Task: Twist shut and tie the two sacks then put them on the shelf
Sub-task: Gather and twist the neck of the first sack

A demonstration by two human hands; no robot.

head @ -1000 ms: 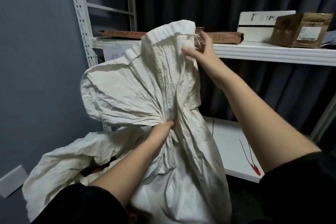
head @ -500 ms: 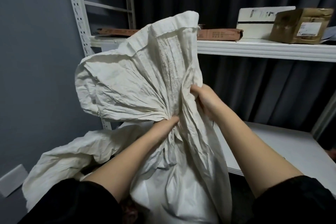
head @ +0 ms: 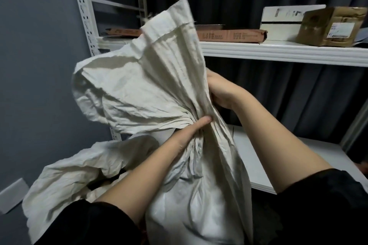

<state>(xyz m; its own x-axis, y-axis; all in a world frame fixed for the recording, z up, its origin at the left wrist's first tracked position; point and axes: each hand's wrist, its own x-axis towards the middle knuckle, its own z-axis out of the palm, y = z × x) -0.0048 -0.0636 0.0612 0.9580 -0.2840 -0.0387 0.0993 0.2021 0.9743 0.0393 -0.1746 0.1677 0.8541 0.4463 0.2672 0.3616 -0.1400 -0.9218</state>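
A cream cloth sack stands in front of me, its loose top fanned upward and gathered at a neck. My left hand grips that gathered neck from the left. My right hand holds the cloth just above the neck on the right side, its fingers hidden behind the fabric. A second cream sack lies slumped and open at the lower left. The white shelf runs behind at the upper right.
On the upper shelf lie a flat brown carton, a white box and a brown cardboard box. A lower white shelf board sits behind my right arm. A perforated upright stands left, against a grey wall.
My right hand has come down from the sack's top hem to the cloth just above the neck. My left hand has kept its hold on the neck.
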